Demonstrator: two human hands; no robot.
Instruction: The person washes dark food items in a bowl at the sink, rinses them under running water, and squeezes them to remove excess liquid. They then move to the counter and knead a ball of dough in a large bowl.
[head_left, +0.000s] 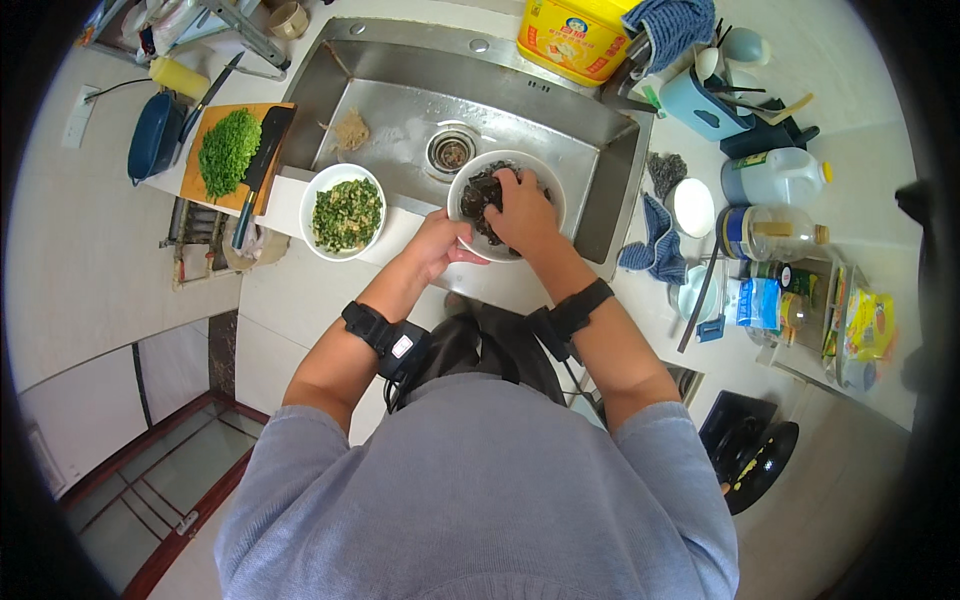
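My left hand grips the near left rim of a white bowl, thumb over the edge and fingers beneath. Dark, wet pieces that look like wood ear fungus fill much of this bowl, which is over the sink's front edge. Into it reaches my right hand, thumb and fingers bent among the dark pieces; its fingertips are partly hidden. Left of my hands, a second white bowl stands on the counter with a chopped green and pale mixture inside.
Behind the bowls lies a stainless steel sink with a fibrous scrubber. At left, a knife rests on a cutting board beside chopped greens. Blue cloths, a white cup and bottles crowd the right counter.
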